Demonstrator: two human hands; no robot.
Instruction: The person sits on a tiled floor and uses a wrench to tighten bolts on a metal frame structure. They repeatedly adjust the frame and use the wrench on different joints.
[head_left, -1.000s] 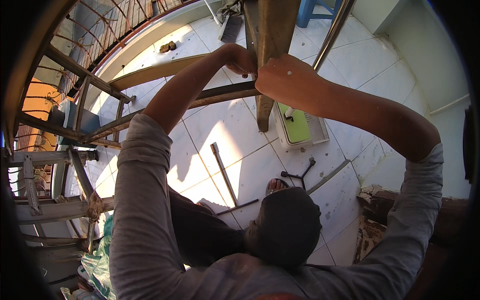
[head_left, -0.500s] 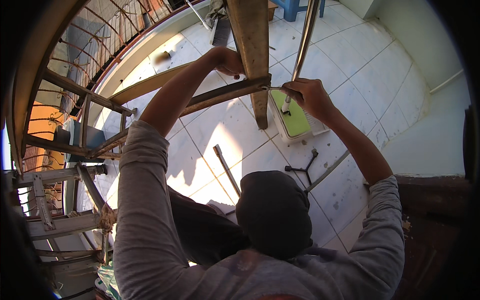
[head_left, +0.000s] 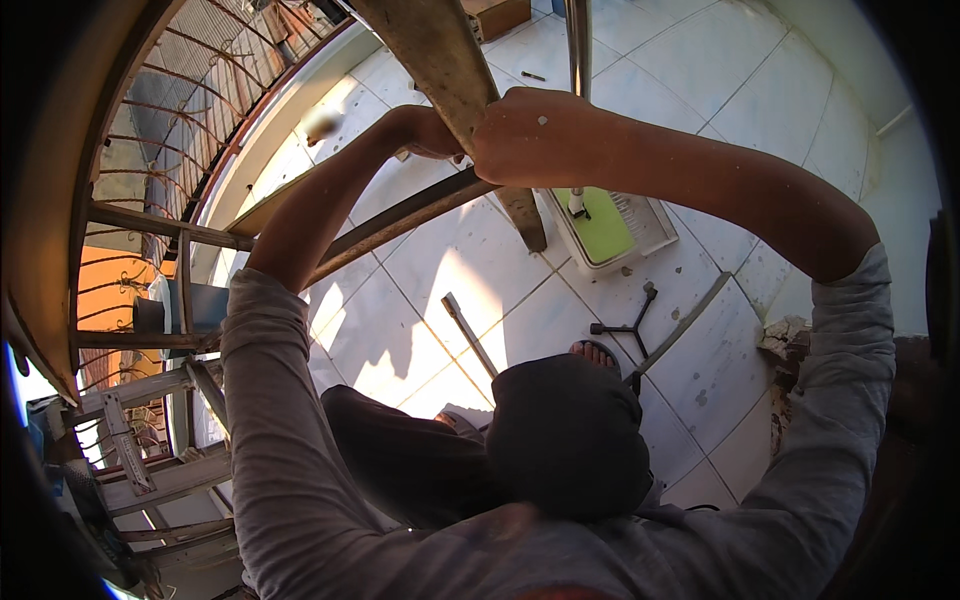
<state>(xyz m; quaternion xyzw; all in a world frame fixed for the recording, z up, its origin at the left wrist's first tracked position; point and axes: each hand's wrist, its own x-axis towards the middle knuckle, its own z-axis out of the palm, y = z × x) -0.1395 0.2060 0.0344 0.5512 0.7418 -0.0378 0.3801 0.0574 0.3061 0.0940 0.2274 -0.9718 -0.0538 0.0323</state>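
Note:
A worn brown plank [head_left: 432, 48] slants down from the top edge to the tiled floor. My left hand [head_left: 428, 130] grips its left side, where a dark metal bar [head_left: 395, 220] crosses under it. On the plank's right edge my right hand [head_left: 535, 135] is wrapped around it, close beside the left hand. Both arms reach upward in grey sleeves. An upright shiny metal pole [head_left: 578, 45] stands just behind my right hand, untouched.
Below lie a white tray with a green inside [head_left: 655, 222], a flat metal bar [head_left: 468, 335], a black cross-shaped tool [head_left: 628, 325] and a long grey strip [head_left: 690, 320]. A curved metal railing [head_left: 190, 120] runs along the left. My dark-clad leg [head_left: 565, 440] and sandalled foot [head_left: 598, 352] are below.
Half a second ago my right hand was out at the shiny pole; it has come back left and now grips the plank beside my left hand. The view has tilted closer.

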